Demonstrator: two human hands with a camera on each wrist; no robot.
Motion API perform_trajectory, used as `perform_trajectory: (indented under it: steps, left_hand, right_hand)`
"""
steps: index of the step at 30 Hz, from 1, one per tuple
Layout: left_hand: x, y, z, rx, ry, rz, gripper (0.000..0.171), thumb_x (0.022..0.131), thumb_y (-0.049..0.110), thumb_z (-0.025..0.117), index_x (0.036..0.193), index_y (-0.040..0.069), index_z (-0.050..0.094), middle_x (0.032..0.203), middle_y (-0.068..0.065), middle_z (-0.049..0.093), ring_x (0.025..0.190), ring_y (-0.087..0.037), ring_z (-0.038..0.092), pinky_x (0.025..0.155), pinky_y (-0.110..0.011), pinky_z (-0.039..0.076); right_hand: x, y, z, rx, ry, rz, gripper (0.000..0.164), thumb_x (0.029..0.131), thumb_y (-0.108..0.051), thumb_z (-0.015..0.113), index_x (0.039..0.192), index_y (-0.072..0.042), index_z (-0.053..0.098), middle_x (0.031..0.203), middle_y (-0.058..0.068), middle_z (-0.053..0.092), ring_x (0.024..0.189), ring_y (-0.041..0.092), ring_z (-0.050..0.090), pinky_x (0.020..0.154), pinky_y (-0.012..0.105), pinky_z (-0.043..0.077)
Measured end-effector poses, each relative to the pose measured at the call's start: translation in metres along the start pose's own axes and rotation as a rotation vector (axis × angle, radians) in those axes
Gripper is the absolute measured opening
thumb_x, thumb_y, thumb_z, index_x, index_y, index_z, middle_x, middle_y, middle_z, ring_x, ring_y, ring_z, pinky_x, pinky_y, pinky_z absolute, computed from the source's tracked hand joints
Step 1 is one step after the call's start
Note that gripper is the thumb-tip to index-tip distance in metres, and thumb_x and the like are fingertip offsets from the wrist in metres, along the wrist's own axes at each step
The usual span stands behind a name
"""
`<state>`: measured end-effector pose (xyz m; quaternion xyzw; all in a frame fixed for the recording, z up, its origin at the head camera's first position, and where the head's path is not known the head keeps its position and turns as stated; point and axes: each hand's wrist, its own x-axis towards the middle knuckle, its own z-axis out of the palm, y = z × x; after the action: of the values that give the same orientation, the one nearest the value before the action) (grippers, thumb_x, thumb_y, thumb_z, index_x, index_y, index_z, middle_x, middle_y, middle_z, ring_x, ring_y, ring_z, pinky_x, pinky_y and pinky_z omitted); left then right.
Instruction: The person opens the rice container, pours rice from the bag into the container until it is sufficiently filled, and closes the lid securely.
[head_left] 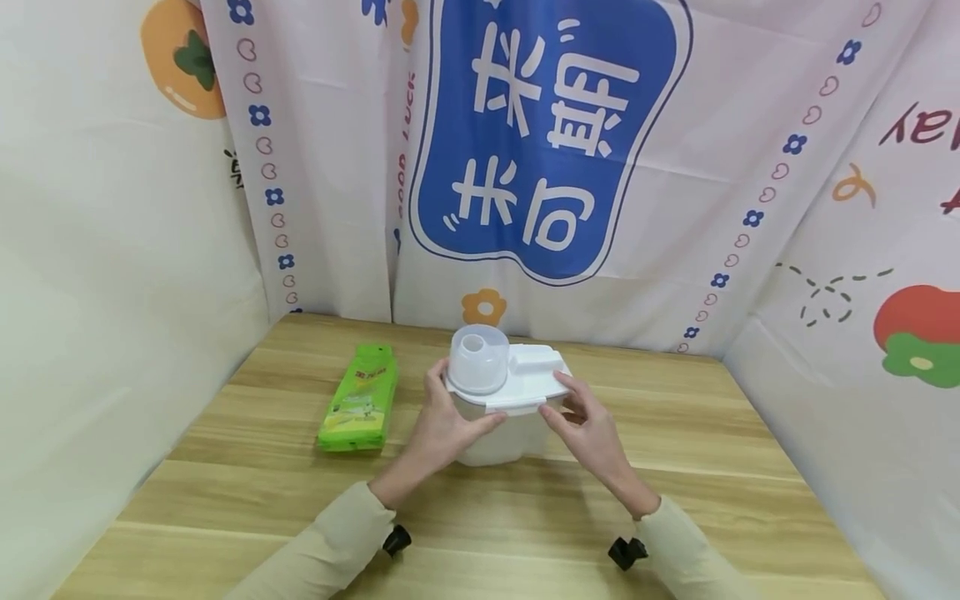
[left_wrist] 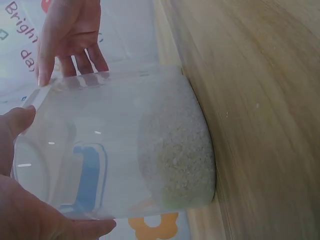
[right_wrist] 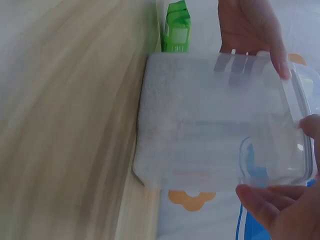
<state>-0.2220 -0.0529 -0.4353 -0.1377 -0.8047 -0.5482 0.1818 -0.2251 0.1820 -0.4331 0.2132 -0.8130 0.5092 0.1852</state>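
A translucent storage container (head_left: pixel 491 443) stands upright on the wooden table, with white grains (left_wrist: pixel 175 155) that look like rice in its lower part. Its white lid (head_left: pixel 528 385) carries a clear cup (head_left: pixel 478 375) on the left and a raised white piece on the right. My left hand (head_left: pixel 442 425) grips the container's left side, thumb at the front clip (head_left: pixel 516 407). From the right, my right hand (head_left: pixel 592 429) holds the lid's corner, its thumb near the clip's other end. In the right wrist view, the left hand's fingers (right_wrist: pixel 235 65) lie against the container wall.
A green packet (head_left: pixel 360 400) with printed pictures lies on the table (head_left: pixel 660 517) to the left of the container. Printed cloth (head_left: pixel 345 167) hangs behind the table and along both sides. Black wrist-camera mounts (head_left: pixel 627 552) sit by the sleeves.
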Motion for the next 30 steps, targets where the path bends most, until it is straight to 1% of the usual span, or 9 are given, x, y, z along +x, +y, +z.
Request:
perform_trajectory:
  steps: [3, 6, 10, 12, 14, 18, 24, 27, 30]
  left_hand:
    - [0.0, -0.001, -0.003, -0.002, -0.014, -0.009, 0.114, 0.066, 0.03, 0.092, 0.146, 0.006, 0.015, 0.145, -0.02, 0.031, 0.134, -0.036, 0.043, 0.117, -0.051, 0.032]
    - [0.0, -0.002, -0.005, 0.004, -0.022, -0.01, 0.113, 0.065, 0.032, 0.092, 0.145, 0.007, 0.017, 0.143, -0.019, 0.033, 0.133, -0.035, 0.044, 0.116, -0.051, 0.034]
    - [0.002, -0.002, -0.006, 0.009, -0.029, -0.005, 0.112, 0.064, 0.033, 0.093, 0.144, 0.008, 0.019, 0.141, -0.018, 0.036, 0.13, -0.034, 0.045, 0.114, -0.051, 0.036]
    - [0.003, -0.002, -0.007, 0.01, -0.036, -0.004, 0.112, 0.064, 0.034, 0.093, 0.144, 0.009, 0.019, 0.141, -0.019, 0.036, 0.13, -0.035, 0.045, 0.114, -0.052, 0.036]
    - [0.004, -0.002, -0.008, 0.013, -0.043, -0.009, 0.112, 0.064, 0.034, 0.092, 0.144, 0.009, 0.019, 0.141, -0.019, 0.037, 0.131, -0.035, 0.045, 0.114, -0.052, 0.036]
    - [0.006, -0.002, -0.012, 0.01, -0.07, -0.007, 0.111, 0.065, 0.034, 0.092, 0.145, 0.009, 0.018, 0.143, -0.018, 0.037, 0.132, -0.034, 0.045, 0.115, -0.051, 0.036]
    - [0.012, -0.003, -0.02, -0.06, -0.112, 0.017, 0.11, 0.067, 0.029, 0.091, 0.146, 0.011, 0.016, 0.145, -0.015, 0.036, 0.135, -0.032, 0.043, 0.116, -0.048, 0.035]
    - [0.015, -0.005, -0.023, -0.075, -0.139, 0.017, 0.11, 0.069, 0.031, 0.09, 0.147, 0.013, 0.015, 0.146, -0.014, 0.034, 0.136, -0.031, 0.041, 0.116, -0.049, 0.034]
    - [0.018, -0.006, -0.025, -0.074, -0.158, 0.013, 0.11, 0.069, 0.034, 0.09, 0.148, 0.014, 0.015, 0.147, -0.013, 0.035, 0.137, -0.031, 0.041, 0.116, -0.052, 0.034]
  right_hand:
    - [0.002, -0.009, -0.006, -0.032, -0.025, -0.033, 0.049, 0.091, -0.002, 0.067, 0.136, 0.001, 0.051, 0.113, 0.024, 0.069, 0.097, 0.03, 0.07, 0.079, 0.031, 0.06]
    - [0.006, -0.024, -0.014, -0.051, -0.06, -0.055, 0.042, 0.093, 0.0, 0.062, 0.133, 0.007, 0.051, 0.098, 0.025, 0.072, 0.078, 0.014, 0.067, 0.067, 0.024, 0.057]
    - [0.014, -0.037, -0.028, -0.034, -0.125, 0.004, 0.031, 0.099, -0.002, 0.053, 0.128, 0.009, 0.053, 0.085, 0.027, 0.07, 0.065, -0.002, 0.058, 0.06, 0.019, 0.052]
    - [0.019, -0.035, -0.034, -0.002, -0.142, 0.051, 0.027, 0.1, -0.004, 0.051, 0.123, 0.009, 0.056, 0.085, 0.029, 0.069, 0.067, 0.002, 0.065, 0.064, 0.023, 0.058]
    - [0.025, -0.03, -0.039, 0.03, -0.143, 0.082, 0.024, 0.101, -0.005, 0.05, 0.118, 0.01, 0.059, 0.084, 0.031, 0.068, 0.068, 0.015, 0.071, 0.067, 0.029, 0.061]
    - [0.035, -0.013, -0.045, 0.019, -0.088, 0.08, 0.022, 0.101, -0.008, 0.052, 0.11, 0.008, 0.065, 0.078, 0.028, 0.069, 0.067, 0.034, 0.071, 0.063, 0.034, 0.061]
    - [0.051, 0.001, -0.047, -0.098, -0.003, 0.106, 0.027, 0.101, -0.028, 0.055, 0.103, -0.006, 0.07, 0.074, 0.015, 0.071, 0.063, 0.025, 0.069, 0.056, 0.026, 0.057]
    - [0.058, 0.003, -0.045, -0.111, 0.012, 0.111, 0.029, 0.1, -0.03, 0.055, 0.103, -0.005, 0.07, 0.08, 0.015, 0.072, 0.069, 0.023, 0.069, 0.057, 0.029, 0.058]
    - [0.065, 0.004, -0.041, -0.102, -0.002, 0.124, 0.03, 0.1, -0.029, 0.056, 0.107, -0.003, 0.07, 0.094, 0.016, 0.073, 0.08, 0.02, 0.069, 0.065, 0.032, 0.061]
